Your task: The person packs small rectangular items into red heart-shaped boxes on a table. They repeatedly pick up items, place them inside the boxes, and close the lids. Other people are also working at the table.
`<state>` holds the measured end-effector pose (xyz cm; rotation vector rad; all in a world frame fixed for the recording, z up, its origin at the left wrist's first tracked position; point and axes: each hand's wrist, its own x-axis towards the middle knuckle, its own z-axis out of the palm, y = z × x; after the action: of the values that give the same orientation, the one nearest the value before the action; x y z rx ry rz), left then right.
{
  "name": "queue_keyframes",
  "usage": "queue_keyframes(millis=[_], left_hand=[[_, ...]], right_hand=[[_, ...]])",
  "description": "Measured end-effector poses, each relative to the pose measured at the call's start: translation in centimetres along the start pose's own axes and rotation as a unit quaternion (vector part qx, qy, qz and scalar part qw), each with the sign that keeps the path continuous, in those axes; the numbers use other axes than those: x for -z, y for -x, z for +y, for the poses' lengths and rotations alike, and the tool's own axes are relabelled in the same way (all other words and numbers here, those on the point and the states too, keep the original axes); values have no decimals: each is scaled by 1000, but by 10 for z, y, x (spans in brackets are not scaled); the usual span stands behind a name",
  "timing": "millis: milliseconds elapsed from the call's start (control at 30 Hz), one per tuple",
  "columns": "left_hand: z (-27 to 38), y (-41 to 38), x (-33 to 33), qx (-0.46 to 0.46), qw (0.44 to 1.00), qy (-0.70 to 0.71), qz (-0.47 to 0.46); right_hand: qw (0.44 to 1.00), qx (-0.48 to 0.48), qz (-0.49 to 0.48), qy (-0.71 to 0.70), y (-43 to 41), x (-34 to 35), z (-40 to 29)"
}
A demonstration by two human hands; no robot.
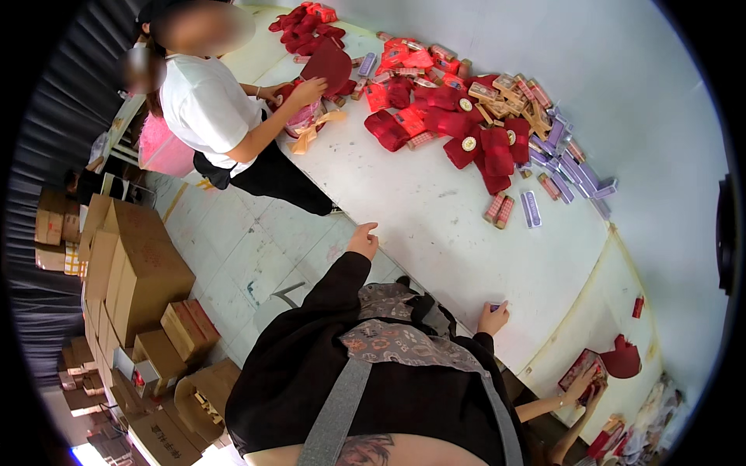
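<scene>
My left hand (364, 240) is held over the near edge of the white table (431, 215), its fingers apart and nothing in them. Further right, my right hand (493, 318) is closed on a small purple box (495, 306), mostly hidden by the fingers. Beyond both hands, two pink-patterned tubes (498, 209) and a purple-and-white box (531, 209) lie on the table. Behind these spreads a pile of rolled dark red towels (449, 116), red packets (411, 119), small tan boxes (513, 96) and purple boxes (574, 169).
At the upper left a co-worker in a white shirt (204, 105) handles a dark red lid (329, 65) beside a ribboned container (306, 122). Another person's hands (580, 384) work in a red box at the lower right. Cardboard boxes (140, 274) are stacked on the left floor.
</scene>
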<state>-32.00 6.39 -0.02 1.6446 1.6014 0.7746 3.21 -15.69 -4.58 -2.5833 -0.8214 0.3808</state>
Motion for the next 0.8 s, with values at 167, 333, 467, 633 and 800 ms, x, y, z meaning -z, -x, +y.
queue_keyframes(millis=[167,333,467,633,800], left_hand=[[-13,-12,-4,-36,999,8,6],[-12,-30,-20,-79,997,-11,16],[7,-39,-26,-84,996,15,9],[5,-48,-26,-97,995,-6,24],[8,-48,-26,-39,999,15,10]], right_hand=[[995,4,65,-71,7,5,-9],[995,4,96,-15,21,11,-21],[999,-24,41,23,28,5,-5],[999,-43,26,7,32,0,2],[998,-55,23,-3,29,5,-2]])
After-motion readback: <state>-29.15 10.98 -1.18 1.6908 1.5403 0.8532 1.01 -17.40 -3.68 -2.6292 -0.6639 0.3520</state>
